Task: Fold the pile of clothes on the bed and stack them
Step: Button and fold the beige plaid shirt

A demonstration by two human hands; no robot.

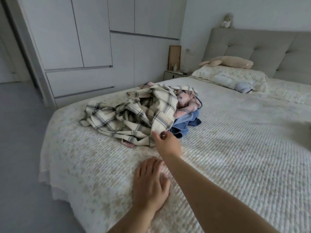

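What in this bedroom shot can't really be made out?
- Head view: how many garments lie under the cream plaid garment in the pile; it covers them.
- Right hand fingertips: motion-blurred at the plaid edge, grip unclear.
- Dark smear at the right edge: blurred, cut off.
- Nightstand items: too small.

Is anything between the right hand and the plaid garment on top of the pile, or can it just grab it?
Nothing visible blocks it. The right hand is already at the near edge of the cream plaid garment, fingertips at the fabric. The left hand rests flat on the bedspread, nearer the camera and out of the way.
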